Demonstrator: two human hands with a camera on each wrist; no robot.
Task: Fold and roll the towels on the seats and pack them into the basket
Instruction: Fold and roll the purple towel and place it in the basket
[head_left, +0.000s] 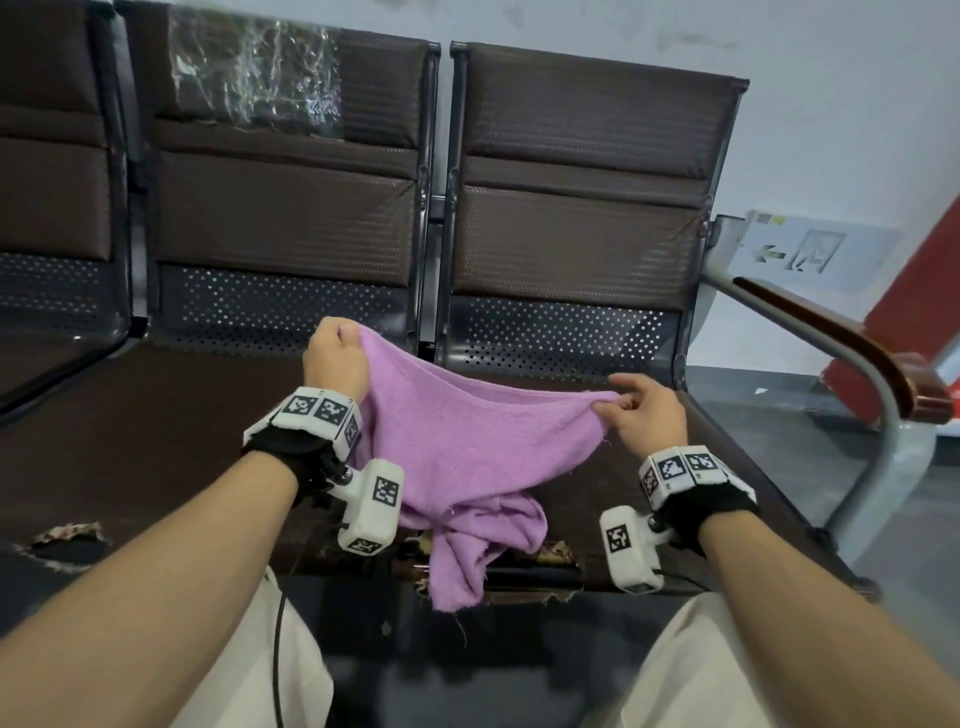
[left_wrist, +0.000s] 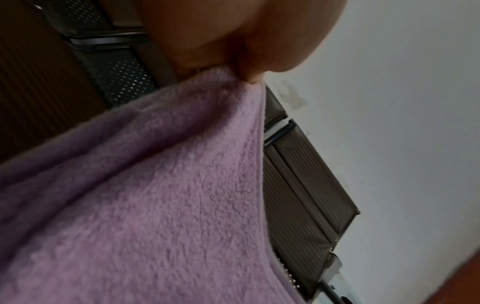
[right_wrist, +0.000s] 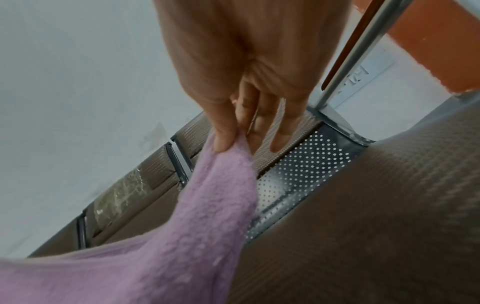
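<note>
A lilac terry towel (head_left: 467, 447) hangs stretched between my two hands above the brown seats. My left hand (head_left: 337, 353) grips its left top corner in a fist; the left wrist view shows the towel (left_wrist: 155, 185) bunched under the curled left hand (left_wrist: 233, 41). My right hand (head_left: 641, 402) pinches the right top corner between thumb and forefinger, the other fingers loosely spread. In the right wrist view the thumb of the right hand (right_wrist: 233, 131) presses on the towel (right_wrist: 194, 216). The towel's lower end lies crumpled on the front edge of the seat (head_left: 156, 441). No basket is in view.
A row of dark brown padded seats (head_left: 571, 156) with perforated metal backs stands against a pale wall. A metal armrest with a wooden top (head_left: 831, 332) curves at the right. The seat's front edge (head_left: 545, 556) is torn. My legs in light trousers (head_left: 727, 675) are below.
</note>
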